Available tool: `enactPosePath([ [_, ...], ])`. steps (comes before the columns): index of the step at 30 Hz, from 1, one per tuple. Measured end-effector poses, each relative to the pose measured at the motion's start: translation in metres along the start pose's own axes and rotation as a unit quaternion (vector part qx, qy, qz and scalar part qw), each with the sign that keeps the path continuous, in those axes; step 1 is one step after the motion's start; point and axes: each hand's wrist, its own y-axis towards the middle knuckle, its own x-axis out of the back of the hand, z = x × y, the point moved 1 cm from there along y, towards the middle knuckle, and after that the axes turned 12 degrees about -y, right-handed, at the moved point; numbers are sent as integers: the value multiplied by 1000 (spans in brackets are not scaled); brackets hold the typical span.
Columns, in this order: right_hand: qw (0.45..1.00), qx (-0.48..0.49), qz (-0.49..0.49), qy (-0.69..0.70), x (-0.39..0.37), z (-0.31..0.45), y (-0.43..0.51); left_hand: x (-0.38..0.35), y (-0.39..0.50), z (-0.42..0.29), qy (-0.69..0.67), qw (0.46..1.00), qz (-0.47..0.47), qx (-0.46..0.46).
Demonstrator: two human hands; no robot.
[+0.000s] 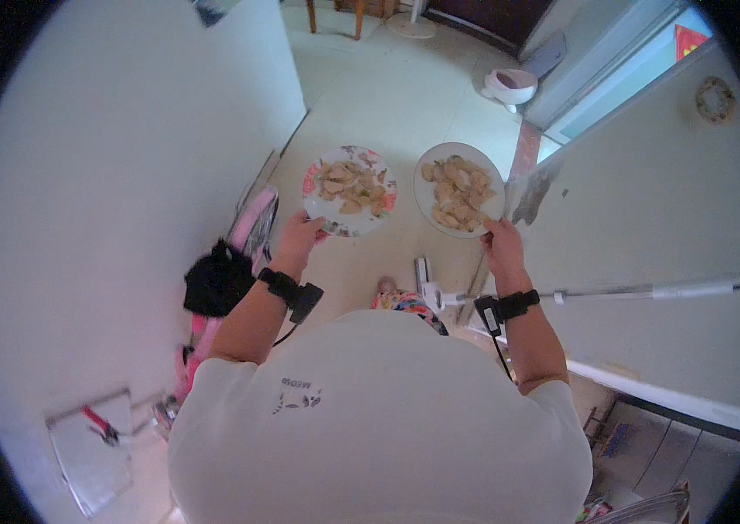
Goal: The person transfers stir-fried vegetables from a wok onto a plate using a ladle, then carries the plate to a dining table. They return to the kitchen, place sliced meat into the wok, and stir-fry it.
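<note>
My left hand [301,236] grips the near-left rim of a white plate with a pink floral border [360,226]. Pale brown pieces of food [360,187] lie across its middle. In my right hand [503,245] is a second plate, plain and whitish [426,200], held by its near-right rim. Similar pieces of food [461,187], in a larger heap, cover much of it. The two plates are side by side with a gap between them, held out over the floor. Each thumb rests on a rim; the other fingers are partly hidden beneath.
White walls stand at left [127,164] and right [638,216]. A pink wheeled thing [255,216] with a black item [219,278] on it is by the left wall. A white long-handled floor tool [690,289] is at right. Farther ahead sits a white potty-like vessel [520,93].
</note>
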Motion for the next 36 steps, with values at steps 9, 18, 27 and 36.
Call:
enactPosePath([
  [9,999,31,3,-43,48,166,416,-268,316,-134,17,999,16,32],
  [18,989,89,115,-31,-242,413,903,-243,801,-374,-79,990,-116,-22],
  [27,993,40,108,-23,-434,578,1254,-234,1214,-566,-171,979,-84,-77],
  [36,965,98,182,-161,-689,767,1590,-180,1551,-724,-86,982,-171,1],
])
